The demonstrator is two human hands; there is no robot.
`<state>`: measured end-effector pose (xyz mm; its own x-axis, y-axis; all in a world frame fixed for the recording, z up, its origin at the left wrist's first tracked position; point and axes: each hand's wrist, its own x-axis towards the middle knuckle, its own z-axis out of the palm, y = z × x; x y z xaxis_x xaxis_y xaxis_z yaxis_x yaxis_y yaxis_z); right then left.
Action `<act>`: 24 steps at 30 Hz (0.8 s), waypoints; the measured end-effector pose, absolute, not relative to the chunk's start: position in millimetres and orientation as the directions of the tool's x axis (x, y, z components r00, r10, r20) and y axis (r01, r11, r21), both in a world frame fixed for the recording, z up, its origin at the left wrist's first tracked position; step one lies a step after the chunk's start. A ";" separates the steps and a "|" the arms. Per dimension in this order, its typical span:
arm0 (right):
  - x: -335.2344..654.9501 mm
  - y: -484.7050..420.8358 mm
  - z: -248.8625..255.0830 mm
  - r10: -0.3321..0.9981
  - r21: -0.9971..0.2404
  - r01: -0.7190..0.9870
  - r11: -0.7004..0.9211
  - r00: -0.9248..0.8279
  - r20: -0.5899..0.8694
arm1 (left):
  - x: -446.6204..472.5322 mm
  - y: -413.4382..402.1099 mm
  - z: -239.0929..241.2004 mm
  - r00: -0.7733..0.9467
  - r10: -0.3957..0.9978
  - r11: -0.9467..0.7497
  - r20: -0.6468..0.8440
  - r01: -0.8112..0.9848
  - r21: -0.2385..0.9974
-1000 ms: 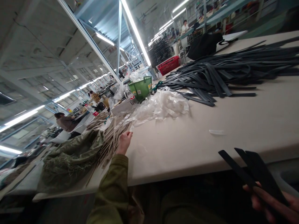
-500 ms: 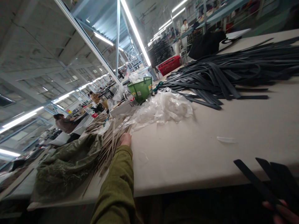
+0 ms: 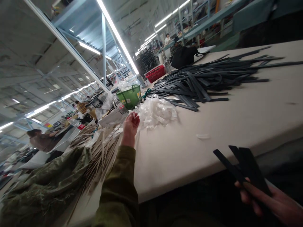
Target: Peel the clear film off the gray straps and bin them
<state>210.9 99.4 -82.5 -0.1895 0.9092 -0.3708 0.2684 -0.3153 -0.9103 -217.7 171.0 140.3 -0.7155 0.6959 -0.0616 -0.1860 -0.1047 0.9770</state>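
Note:
My left hand [image 3: 131, 125] reaches across the table, fingers curled together around a whitish bit of plastic film [image 3: 133, 115] at the left side of a crumpled plastic heap [image 3: 156, 112]. Low on the right, my right hand [image 3: 267, 198] grips several flat black strips [image 3: 247, 167], their ends fanned out past the table's front edge. A big pile of similar black strips [image 3: 196, 83] lies farther back on the table. Thin brown strips [image 3: 101, 154] are spread to the left of my left forearm.
Behind the plastic stands a green basket [image 3: 130, 97], with a red basket [image 3: 155, 74] farther back. Olive cloth [image 3: 49, 179] covers the left part of the table [image 3: 170, 157]. One small clear strip [image 3: 203, 136] lies on its surface. People sit at benches in the background.
My left hand has lifted from the brown strips and moved forward to the plastic heap. My right hand, with the black strips, shows more fully. The camera view has shifted to the right.

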 end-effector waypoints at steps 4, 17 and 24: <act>220.4 95.8 -36.8 0.895 -0.938 0.088 -0.336 -0.282 -0.347 | -86.0 154.4 98.5 -0.441 0.889 -0.052 -0.125 -0.368 0.928; 211.2 91.8 -16.3 0.710 -0.777 -0.269 -0.570 -0.637 -0.300 | 36.6 24.7 -1.5 0.134 0.858 0.464 -0.495 -0.616 0.637; 201.7 104.3 -9.0 0.750 -0.914 -0.186 -0.359 -0.641 -0.164 | 32.3 9.5 -9.8 0.094 0.845 0.464 -0.527 -0.620 0.633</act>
